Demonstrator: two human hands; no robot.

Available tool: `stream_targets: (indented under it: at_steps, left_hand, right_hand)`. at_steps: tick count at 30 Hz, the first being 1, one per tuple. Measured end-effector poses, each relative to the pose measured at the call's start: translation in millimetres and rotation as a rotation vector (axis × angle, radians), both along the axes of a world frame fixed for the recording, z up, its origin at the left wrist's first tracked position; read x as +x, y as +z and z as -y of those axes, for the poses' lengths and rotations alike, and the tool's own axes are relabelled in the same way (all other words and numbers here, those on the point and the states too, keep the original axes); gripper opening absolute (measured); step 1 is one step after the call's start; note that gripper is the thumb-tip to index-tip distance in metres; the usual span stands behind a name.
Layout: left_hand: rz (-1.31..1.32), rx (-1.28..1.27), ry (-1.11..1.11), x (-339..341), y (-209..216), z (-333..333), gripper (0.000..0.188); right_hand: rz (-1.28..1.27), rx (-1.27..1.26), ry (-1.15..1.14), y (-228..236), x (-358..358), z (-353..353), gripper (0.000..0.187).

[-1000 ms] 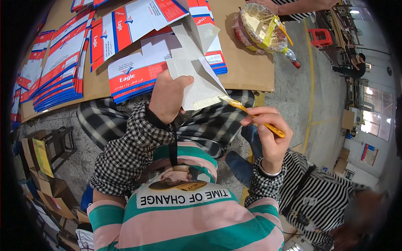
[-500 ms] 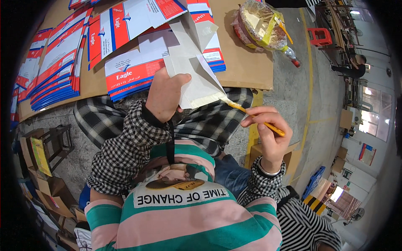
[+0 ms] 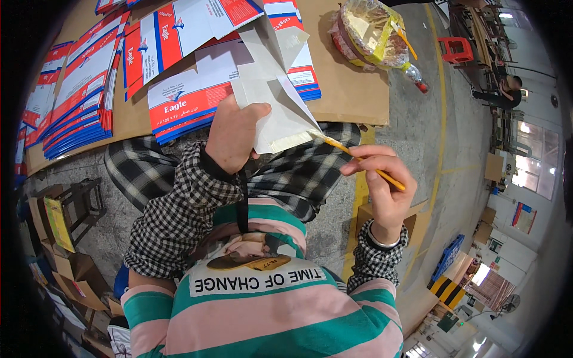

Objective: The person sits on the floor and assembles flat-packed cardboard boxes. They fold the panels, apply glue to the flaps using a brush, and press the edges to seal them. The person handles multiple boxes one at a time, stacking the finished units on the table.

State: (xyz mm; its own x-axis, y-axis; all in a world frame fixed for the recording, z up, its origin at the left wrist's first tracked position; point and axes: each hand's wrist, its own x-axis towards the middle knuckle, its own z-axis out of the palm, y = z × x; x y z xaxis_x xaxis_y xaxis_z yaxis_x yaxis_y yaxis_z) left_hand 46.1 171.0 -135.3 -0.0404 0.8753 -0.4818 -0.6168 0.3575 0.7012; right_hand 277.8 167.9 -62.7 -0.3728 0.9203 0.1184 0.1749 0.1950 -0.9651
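At the upper centre of the frame I see the carton (image 3: 255,86), pale grey inside, a creamy strip (image 3: 290,142) along its lower flap (image 3: 276,122), long axis running top to bottom. The left hand (image 3: 234,132) clasps its edge, thumb on top; the right hand (image 3: 387,182) pinches a slim yellow brush (image 3: 338,145), tip pointing up-left at the flap's corner.

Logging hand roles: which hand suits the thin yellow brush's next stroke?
Probably the right hand: it holds the brush, tip at the grey-white cardboard carton; the left hand grips that carton.
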Motion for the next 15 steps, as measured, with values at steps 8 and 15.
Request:
stream_targets:
  at_steps: [8,15]
  left_hand:
    - [0.018,-0.003,0.092,4.4,-5.7,-1.3,0.033]
    - [0.039,0.055,-0.053,-5.9,-12.2,2.2,0.034]
  right_hand:
    - [0.032,0.075,0.01,5.3,5.8,1.8,0.014]
    - [0.085,0.026,0.012,0.7,1.8,0.9,0.014]
